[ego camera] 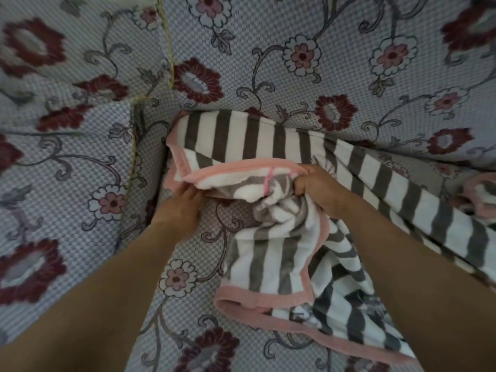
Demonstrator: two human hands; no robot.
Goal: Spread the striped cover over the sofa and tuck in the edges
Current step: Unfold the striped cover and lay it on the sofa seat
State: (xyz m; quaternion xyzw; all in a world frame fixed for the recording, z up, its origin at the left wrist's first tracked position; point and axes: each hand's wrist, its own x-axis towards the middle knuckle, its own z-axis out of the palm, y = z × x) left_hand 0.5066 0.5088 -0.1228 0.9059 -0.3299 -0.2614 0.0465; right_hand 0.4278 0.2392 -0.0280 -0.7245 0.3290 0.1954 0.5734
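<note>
A grey-and-white striped cover with a pink border lies bunched on the floral sofa, stretching from the back-left corner of the seat off to the right. My left hand holds the pink-edged fold at the cover's left end, its fingers tucked under the cloth. My right hand grips a gathered bunch of the cover in the middle, fingers curled into the fabric. The cover's top edge runs along the crease between seat and backrest.
The sofa's armrest rises on the left, with a yellow piped seam running down at the corner. Bare floral seat fabric shows between my forearms. Another pink-edged fold of the cover sits at the far right.
</note>
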